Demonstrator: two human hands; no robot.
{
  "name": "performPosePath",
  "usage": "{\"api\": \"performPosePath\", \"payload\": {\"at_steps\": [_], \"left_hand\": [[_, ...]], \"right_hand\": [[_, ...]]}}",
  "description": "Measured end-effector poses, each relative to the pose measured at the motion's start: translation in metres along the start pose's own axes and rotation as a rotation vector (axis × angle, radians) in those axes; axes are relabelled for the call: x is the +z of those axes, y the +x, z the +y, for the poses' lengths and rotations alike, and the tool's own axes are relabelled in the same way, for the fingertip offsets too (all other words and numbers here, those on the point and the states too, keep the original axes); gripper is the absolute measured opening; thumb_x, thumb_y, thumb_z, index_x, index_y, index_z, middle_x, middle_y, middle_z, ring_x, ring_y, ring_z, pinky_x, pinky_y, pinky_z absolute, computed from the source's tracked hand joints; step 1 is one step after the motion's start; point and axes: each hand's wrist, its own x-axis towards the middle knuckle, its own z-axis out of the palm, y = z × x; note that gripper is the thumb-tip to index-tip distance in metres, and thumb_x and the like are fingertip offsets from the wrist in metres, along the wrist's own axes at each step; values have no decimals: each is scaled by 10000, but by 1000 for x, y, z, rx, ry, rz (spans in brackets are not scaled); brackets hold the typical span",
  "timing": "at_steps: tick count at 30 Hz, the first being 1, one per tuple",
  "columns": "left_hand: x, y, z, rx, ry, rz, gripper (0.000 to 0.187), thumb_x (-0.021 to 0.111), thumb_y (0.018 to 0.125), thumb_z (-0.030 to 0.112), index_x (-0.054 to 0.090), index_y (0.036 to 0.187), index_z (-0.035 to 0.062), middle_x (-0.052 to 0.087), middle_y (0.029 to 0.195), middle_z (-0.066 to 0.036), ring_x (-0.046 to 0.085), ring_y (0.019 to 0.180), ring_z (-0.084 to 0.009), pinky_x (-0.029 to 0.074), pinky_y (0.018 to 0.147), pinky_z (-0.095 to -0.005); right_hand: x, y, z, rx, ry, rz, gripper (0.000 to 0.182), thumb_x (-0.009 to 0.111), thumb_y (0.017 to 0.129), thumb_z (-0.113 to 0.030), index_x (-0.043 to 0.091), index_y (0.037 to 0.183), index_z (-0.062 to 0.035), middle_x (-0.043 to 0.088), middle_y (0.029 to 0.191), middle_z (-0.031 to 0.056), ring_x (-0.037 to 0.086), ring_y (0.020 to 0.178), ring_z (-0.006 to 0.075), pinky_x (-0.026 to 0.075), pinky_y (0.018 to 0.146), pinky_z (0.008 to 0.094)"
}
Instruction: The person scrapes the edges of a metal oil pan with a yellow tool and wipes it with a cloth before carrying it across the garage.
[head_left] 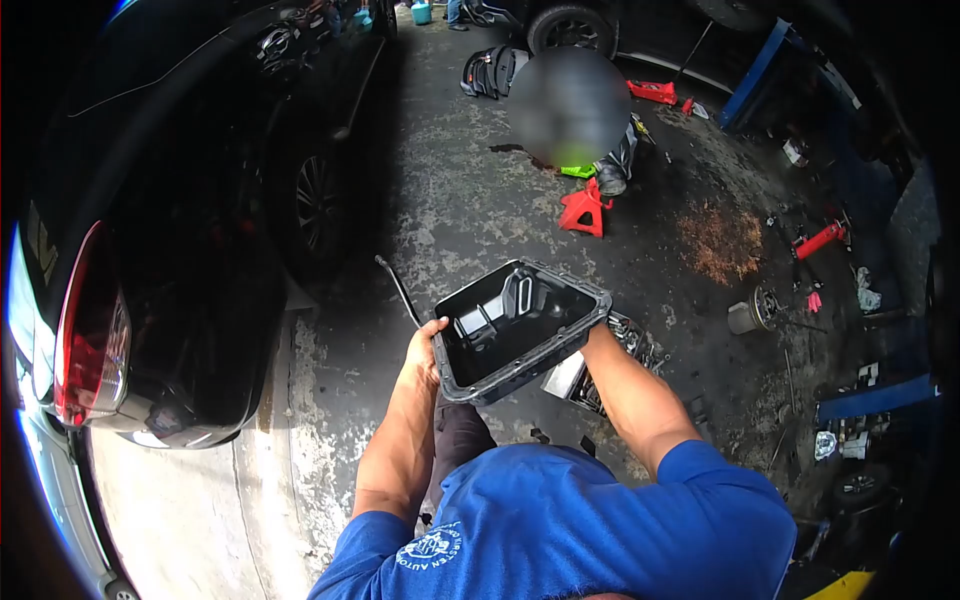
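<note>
A black oil pan (505,325), its hollow side facing up toward me, is held in front of my body with both hands. My left hand (427,352) grips the left rim, thumb over the edge. A thin dark metal bar (400,290) with a bent tip sticks out beyond that hand, its lower end right at the thumb. On the far side, my right hand (597,342) supports the pan from beneath the right corner, its fingers mostly hidden behind the wall. Ribs and a raised light-coloured patch show on the pan's inside.
A tray of metal tools (600,385) lies on the floor below the pan. Ahead stands a red jack stand (585,212), near a blurred area. A dark car (190,250) fills the left side. To the right are a metal can (750,313) and a blue lift arm (878,397).
</note>
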Motion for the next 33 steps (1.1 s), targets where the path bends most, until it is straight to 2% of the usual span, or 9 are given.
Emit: {"api": "performPosePath", "payload": {"at_steps": [8,12,15,19,23,25,27,30,33], "left_hand": [[102,158,203,154,-159,-147,143,601,836,124,575,927,16,674,860,-166,701,819,-344,613,805,-511],[148,249,298,380,-255,-66,178,538,858,-13,558,1034,-5,624,892,-113,678,785,-277,611,774,-464],[199,299,347,633,-148,-22,270,524,873,31,549,1139,-8,638,1035,-143,662,945,-320,569,896,-506],[270,379,405,792,-132,19,403,517,844,-65,527,1237,26,606,1094,-92,638,994,-258,556,890,-466],[323,490,461,795,-84,20,458,566,863,-51,513,1301,74,587,1191,-89,611,1062,-261,535,928,-459],[364,549,498,814,-44,32,489,597,869,-28,500,1327,112,561,1251,-75,584,1119,-274,527,921,-503],[367,585,516,758,114,30,597,656,864,24,421,1385,196,513,1330,-52,539,1192,-270,482,930,-562],[352,625,568,525,479,-142,906,762,833,139,195,1498,379,463,1416,-27,492,1272,-246,375,989,-605],[301,686,681,-18,796,-22,760,703,867,322,335,1508,146,397,1553,-143,473,1347,-336,384,1033,-534]], "right_hand": [[59,248,-80,-278,-62,137,312,536,970,-214,627,1204,-29,703,1150,99,666,1061,287,540,936,425],[62,273,-66,74,-551,359,490,654,906,-124,531,1380,-113,629,1285,112,593,1197,242,524,943,486],[106,311,-53,61,-653,175,963,799,844,-243,195,1590,-299,175,1666,109,488,1328,277,437,1026,528],[145,452,-110,-422,-321,43,925,843,797,-371,313,1533,-191,390,1555,64,365,1424,318,273,1092,692],[157,579,-182,-580,-209,237,607,733,902,-310,475,1423,-136,577,1378,49,481,1344,279,265,1126,663],[91,671,-231,-647,-1035,202,482,703,892,-213,554,1341,-117,637,1273,46,560,1254,253,332,1121,587],[120,719,-279,-525,-316,210,398,582,936,-340,618,1246,-93,669,1235,74,600,1212,271,428,1063,533],[115,793,-352,-486,-194,283,422,560,943,-383,620,1218,-70,683,1200,128,620,1166,325,446,1039,562],[117,856,-426,-413,-109,332,403,577,942,-376,591,1238,-103,667,1209,126,639,1125,304,545,910,504]]}}
